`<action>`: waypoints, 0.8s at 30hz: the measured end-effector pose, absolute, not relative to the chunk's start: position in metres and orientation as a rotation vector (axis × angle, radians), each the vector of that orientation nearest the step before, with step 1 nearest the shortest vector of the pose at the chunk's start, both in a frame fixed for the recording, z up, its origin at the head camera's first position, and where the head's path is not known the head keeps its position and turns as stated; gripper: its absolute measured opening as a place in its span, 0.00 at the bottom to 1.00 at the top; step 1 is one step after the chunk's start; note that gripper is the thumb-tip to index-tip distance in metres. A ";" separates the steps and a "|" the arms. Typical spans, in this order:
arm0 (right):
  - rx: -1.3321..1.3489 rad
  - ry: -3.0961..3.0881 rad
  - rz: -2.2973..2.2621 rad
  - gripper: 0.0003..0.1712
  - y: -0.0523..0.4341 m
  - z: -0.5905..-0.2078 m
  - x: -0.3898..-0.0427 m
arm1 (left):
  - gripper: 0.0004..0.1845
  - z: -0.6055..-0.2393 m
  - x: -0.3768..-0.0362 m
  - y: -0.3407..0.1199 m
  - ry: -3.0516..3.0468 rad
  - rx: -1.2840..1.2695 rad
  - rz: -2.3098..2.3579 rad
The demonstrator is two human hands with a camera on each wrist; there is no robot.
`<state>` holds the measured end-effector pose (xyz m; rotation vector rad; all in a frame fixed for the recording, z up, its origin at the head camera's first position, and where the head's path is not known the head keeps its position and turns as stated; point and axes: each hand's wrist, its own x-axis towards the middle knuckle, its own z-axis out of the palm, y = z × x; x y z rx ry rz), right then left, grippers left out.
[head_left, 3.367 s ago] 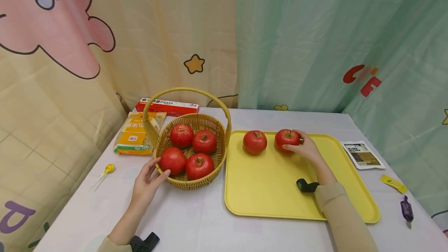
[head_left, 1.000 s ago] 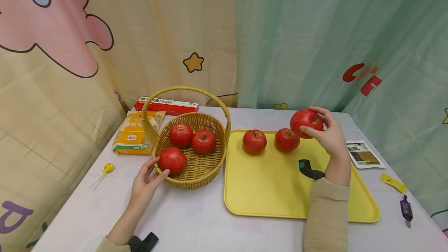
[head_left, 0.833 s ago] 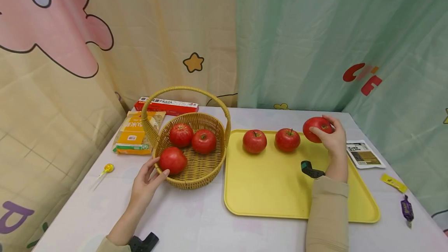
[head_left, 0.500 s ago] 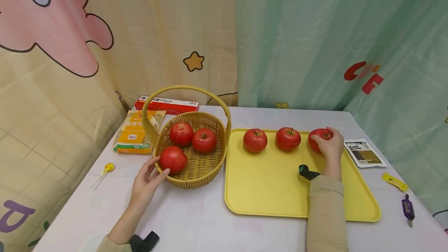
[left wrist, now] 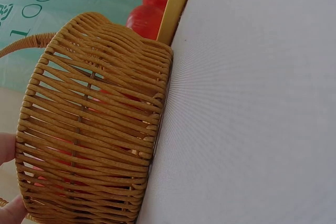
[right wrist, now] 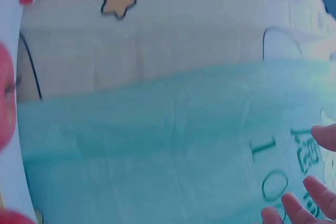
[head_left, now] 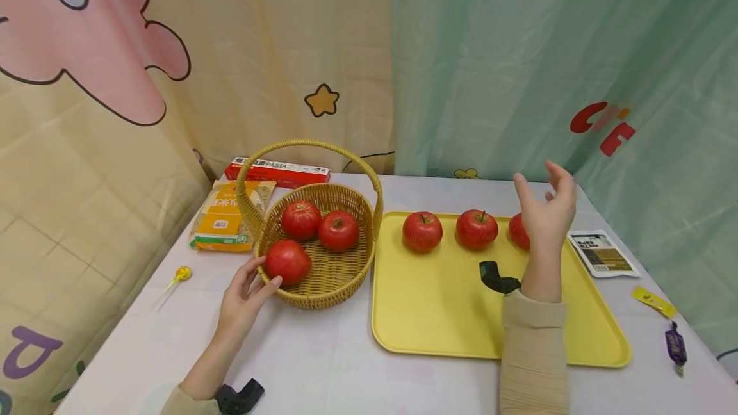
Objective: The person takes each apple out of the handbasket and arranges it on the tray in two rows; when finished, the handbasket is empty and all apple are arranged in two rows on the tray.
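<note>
I have the left hand (head_left: 242, 298) gripping the rim of the round tan wicker basket (head_left: 317, 300), left of the rectangular yellow tray (head_left: 438, 312), and should lift the empty right hand (head_left: 548, 215) well clear of the round red apples (head_left: 476, 230) lining the tray's far side.

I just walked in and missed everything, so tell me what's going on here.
A person's left hand touches the rim of a wicker basket that holds three red apples. Three more apples stand in a row along the far side of a yellow tray. The right hand, holding nothing, is raised, partly hiding the rightmost apple.
</note>
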<state>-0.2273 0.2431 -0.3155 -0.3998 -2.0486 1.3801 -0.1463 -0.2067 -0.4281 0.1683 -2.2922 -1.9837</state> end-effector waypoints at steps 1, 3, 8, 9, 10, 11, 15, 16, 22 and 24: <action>-0.321 -1.987 1.450 0.33 0.231 -0.308 -0.222 | 0.31 -0.428 -0.146 -0.207 -2.292 0.167 -1.983; -0.152 -1.887 1.583 0.30 0.205 -0.298 -0.214 | 0.31 -0.428 -0.146 -0.207 -2.295 0.168 -1.985; 0.307 -1.765 1.768 0.24 0.143 -0.298 -0.206 | 0.31 -0.429 -0.147 -0.208 -2.296 0.170 -1.988; 0.403 -1.777 1.776 0.25 0.131 -0.300 -0.206 | 0.31 -0.429 -0.147 -0.208 -2.295 0.169 -1.990; 0.496 -1.807 1.779 0.25 0.120 -0.302 -0.206 | 0.32 -0.429 -0.147 -0.208 -2.296 0.169 -1.988; 0.585 -1.849 1.781 0.26 0.110 -0.305 -0.206 | 0.32 -0.429 -0.147 -0.208 -2.297 0.170 -1.988; 0.873 -2.136 1.752 0.30 0.073 -0.319 -0.209 | 0.32 -0.428 -0.147 -0.208 -2.301 0.171 -1.985; 0.924 -2.217 1.742 0.31 0.064 -0.323 -0.212 | 0.32 -0.428 -0.147 -0.208 -2.302 0.171 -1.982; 1.148 -2.581 1.637 0.37 0.017 -0.351 -0.232 | 0.32 -0.427 -0.147 -0.208 -2.306 0.179 -1.981; 1.191 -2.639 1.619 0.38 0.006 -0.361 -0.238 | 0.32 -0.427 -0.147 -0.207 -2.306 0.177 -1.986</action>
